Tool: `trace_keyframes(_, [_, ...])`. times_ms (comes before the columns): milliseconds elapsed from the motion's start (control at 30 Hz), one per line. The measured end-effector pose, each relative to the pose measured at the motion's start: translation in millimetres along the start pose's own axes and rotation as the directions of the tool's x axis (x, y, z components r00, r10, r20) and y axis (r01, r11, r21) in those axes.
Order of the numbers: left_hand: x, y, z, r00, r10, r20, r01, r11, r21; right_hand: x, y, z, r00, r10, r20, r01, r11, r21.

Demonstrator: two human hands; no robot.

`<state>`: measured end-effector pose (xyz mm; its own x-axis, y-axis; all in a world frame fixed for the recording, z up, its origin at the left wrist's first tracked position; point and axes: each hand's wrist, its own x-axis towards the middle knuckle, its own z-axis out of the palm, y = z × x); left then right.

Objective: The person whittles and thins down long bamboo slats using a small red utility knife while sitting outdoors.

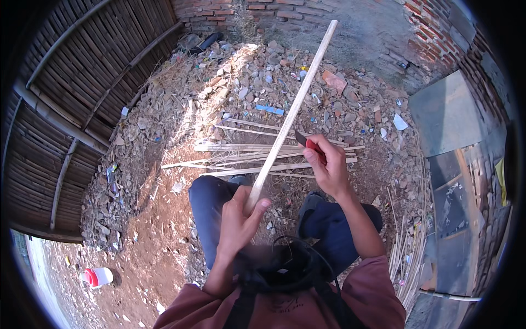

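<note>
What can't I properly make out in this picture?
All in the head view:
Knife handle: mostly hidden by the right hand.
Pale strip's lower end: covered by the left hand.
Slatted wall: cut off by the dark lens rim.
Many rubble pieces: too small to identify.

At the top you see a brick wall [279,12]; upper left, a slatted wall [107,52], perhaps bamboo; upper centre, sunlit rubble [241,63].
</note>
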<state>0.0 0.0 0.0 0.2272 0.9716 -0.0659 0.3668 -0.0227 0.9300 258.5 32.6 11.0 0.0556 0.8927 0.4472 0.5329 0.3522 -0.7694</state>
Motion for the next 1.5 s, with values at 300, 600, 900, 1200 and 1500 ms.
trace_keyframes(300, [5.8, -6.1, 3.7, 0.989, 0.144, -0.044, -0.148, 0.980, -0.129, -22.2, -11.6, 43.2, 0.907, -0.374, 0.193, 0.396, 0.913, -0.092])
trace_keyframes(600, [4.3, -5.0, 4.4, 0.992, 0.124, -0.029, -0.128, 0.977, -0.172, -26.1, -10.2, 49.1, 0.904, -0.375, 0.204, 0.375, 0.926, 0.037])
trace_keyframes(900, [0.4, 2.2, 5.2, 0.997, 0.073, -0.021, -0.073, 0.997, 0.003, -23.1, -9.9, 45.0, 0.899, -0.368, 0.237, 0.366, 0.929, 0.054])
trace_keyframes(1200, [0.1, 5.5, 7.8, 0.993, 0.107, -0.043, -0.109, 0.992, -0.066, -20.4, -10.8, 43.7, 0.899, -0.366, 0.240, 0.361, 0.930, 0.063])
trace_keyframes(1500, [-1.9, 8.3, 11.5, 0.994, 0.076, -0.079, -0.082, 0.994, -0.077, -26.5, -13.9, 49.4, 0.920, -0.346, 0.185, 0.354, 0.935, -0.008])
